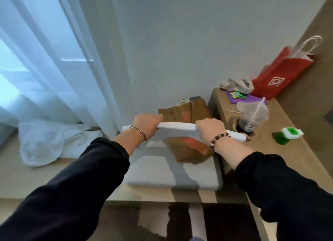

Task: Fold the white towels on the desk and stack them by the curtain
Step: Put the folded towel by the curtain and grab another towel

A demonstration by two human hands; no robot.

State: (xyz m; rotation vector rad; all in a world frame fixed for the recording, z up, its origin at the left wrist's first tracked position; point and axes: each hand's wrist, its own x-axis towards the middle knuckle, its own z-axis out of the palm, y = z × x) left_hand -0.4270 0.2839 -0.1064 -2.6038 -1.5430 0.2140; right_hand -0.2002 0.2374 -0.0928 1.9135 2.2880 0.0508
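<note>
Brown-and-cream striped carpet [153, 221] lies nearest you, with a pale wooden ledge running across just beyond it. On that ledge sits a grey-and-white cushion [162, 175], and your two dark sleeves reach out above it.

Your left hand [146, 122] and right hand [210, 130] are both clenched around the white towel [177, 126], knuckles up. It is stretched between them as a narrow band, and a short end pokes out past each fist. The towel is held in the air over the far part of the cushion, in front of a brown paper bag [189, 148] that stands on the cushion's far right corner.

To your right is the desk [281, 150]. It carries a clear plastic cup [252, 118] with a straw close to your right wrist and a small green object [286, 135] further right. Further back are a purple item [252, 98], a crumpled grey cloth [237, 84] and a red paper bag [281, 75] leaning in the corner.

To your left, crumpled white cloth [41, 141] lies on the ledge at the foot of the sheer curtain [72, 60].
</note>
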